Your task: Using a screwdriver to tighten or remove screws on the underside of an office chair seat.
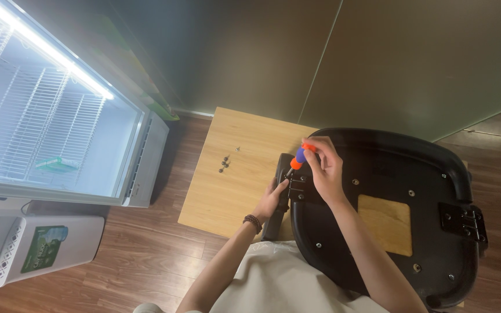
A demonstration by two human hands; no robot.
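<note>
**Room and surroundings**

Dark wood-plank floor (146, 255). Olive-grey panelled wall (389, 64). Lit glass-door cooler (53, 122) at left, white wire shelves inside, bright strip light along door edge. White appliance (36, 249) below. Light wooden counter (233, 174) centre.

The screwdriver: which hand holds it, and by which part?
The right hand grips the screwdriver by its orange and blue handle; the left hand steadies the black armrest.

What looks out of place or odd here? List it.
The black chair seat lies upside down on the wooden table, overhanging its edge. A few loose screws lie scattered on the tabletop. The glass-fronted cooler is lit, its wire shelves almost bare.
</note>
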